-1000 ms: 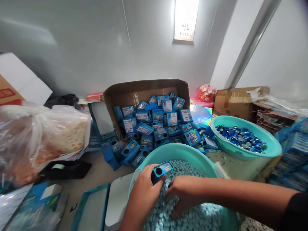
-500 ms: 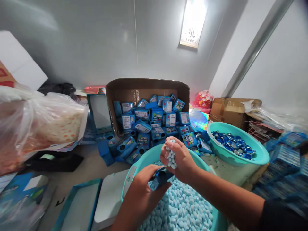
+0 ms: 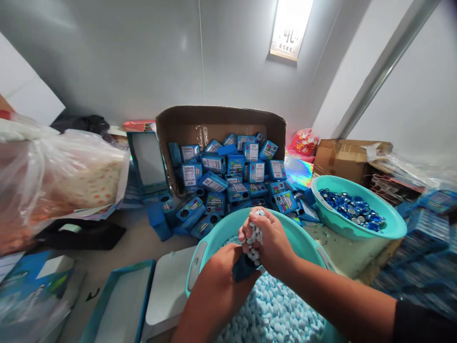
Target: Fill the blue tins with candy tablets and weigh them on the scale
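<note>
My left hand (image 3: 219,276) grips a small blue box (image 3: 243,268), held upright over a teal basin (image 3: 203,250) full of pale blue candies (image 3: 274,309). My right hand (image 3: 271,240) is closed around a fistful of those candies (image 3: 254,238), directly above the box's open top and touching it. The box is mostly hidden between the two hands.
Behind the basin, a tipped cardboard carton (image 3: 214,119) spills several blue boxes (image 3: 228,176). A second teal basin (image 3: 357,228) at right holds blue caps (image 3: 352,209). Flat blue trays (image 3: 117,300) lie at left, beside a plastic-wrapped bundle (image 3: 53,181). More cartons (image 3: 342,155) stand at right.
My right hand scooped candies out of the basin, lifted them and brought them down onto the box. My left hand turned the box upright under it.
</note>
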Action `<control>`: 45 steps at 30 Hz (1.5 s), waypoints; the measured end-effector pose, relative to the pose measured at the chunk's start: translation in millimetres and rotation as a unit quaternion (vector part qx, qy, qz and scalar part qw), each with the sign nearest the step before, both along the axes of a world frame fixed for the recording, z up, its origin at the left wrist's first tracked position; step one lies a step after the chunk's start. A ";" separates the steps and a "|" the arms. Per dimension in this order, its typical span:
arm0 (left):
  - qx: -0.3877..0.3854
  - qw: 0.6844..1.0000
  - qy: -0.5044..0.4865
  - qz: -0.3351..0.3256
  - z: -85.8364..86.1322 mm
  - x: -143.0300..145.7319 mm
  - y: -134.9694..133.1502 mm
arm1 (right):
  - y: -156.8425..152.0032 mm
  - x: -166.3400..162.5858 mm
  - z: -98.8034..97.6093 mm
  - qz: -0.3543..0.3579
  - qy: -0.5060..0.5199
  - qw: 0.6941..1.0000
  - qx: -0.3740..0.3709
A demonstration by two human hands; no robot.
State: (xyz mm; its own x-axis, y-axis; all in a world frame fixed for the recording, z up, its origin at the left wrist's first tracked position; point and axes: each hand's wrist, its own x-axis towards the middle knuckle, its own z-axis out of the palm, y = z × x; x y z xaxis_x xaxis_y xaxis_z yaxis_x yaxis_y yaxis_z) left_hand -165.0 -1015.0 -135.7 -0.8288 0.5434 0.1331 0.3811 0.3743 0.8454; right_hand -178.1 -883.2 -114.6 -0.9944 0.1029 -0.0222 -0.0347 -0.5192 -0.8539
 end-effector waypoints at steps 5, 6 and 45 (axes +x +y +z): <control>-0.002 1.000 -0.018 -0.001 1.6 1.0 -0.2 | 0.0 3.5 1.9 0.009 0.021 0.999 -0.027; -0.002 1.000 -0.017 0.002 0.9 0.9 -0.5 | 0.4 3.7 2.0 0.012 0.027 0.999 -0.032; 0.000 0.991 0.118 0.068 -10.4 -2.9 -0.6 | 15.2 7.7 6.6 0.176 0.086 0.980 -0.041</control>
State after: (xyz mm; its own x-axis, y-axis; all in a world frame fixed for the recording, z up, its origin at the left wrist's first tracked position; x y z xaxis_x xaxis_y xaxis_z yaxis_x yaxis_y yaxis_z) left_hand -167.8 -1015.6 -146.1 -0.8401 0.4291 0.3319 0.5146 0.4365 0.7380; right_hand -170.4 -867.9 -108.0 -0.9576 -0.2427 0.1554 0.0192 -0.5918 -0.8059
